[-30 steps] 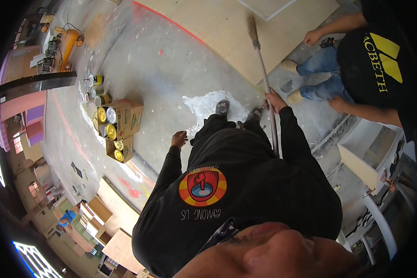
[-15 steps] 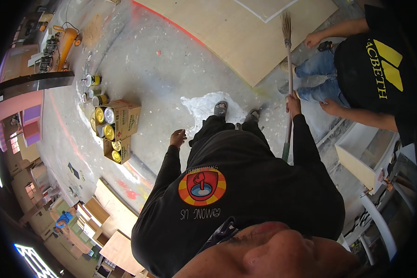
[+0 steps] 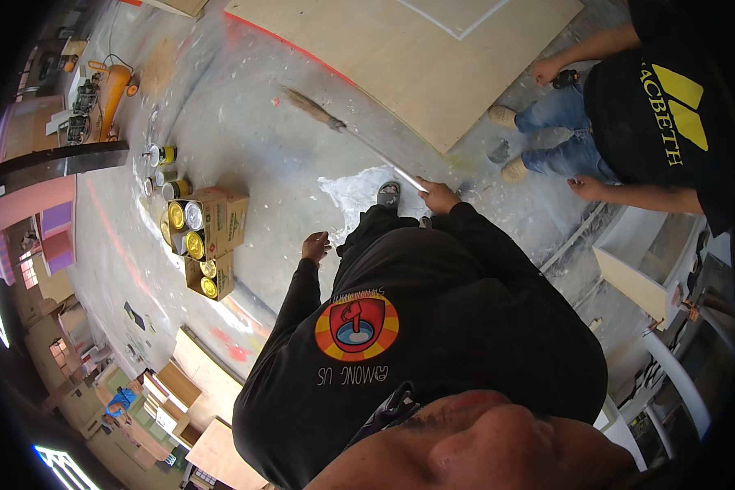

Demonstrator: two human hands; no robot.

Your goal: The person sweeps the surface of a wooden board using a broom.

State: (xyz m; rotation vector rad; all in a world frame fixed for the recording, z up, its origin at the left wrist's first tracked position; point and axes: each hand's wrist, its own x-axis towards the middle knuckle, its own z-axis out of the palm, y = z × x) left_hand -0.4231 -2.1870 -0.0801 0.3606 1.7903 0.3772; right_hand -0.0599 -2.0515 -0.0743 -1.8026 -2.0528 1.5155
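Observation:
My right hand grips the pale handle of a long broom. Its bristle head rests on the grey concrete floor to the upper left, near the edge of a plywood sheet. A white dusty patch lies on the floor by my foot. My left hand hangs free at my side, fingers loosely curled, holding nothing. Black sleeves cover both my arms.
Two cardboard boxes filled with yellow and silver cans stand to the left, with loose cans beyond. Another person in a black shirt and jeans crouches at the right by the plywood. An orange machine sits far left.
The broom has swung from pointing up and right over the plywood to pointing left across the concrete. My right hand came lower and leftward with it. The left hand stayed put.

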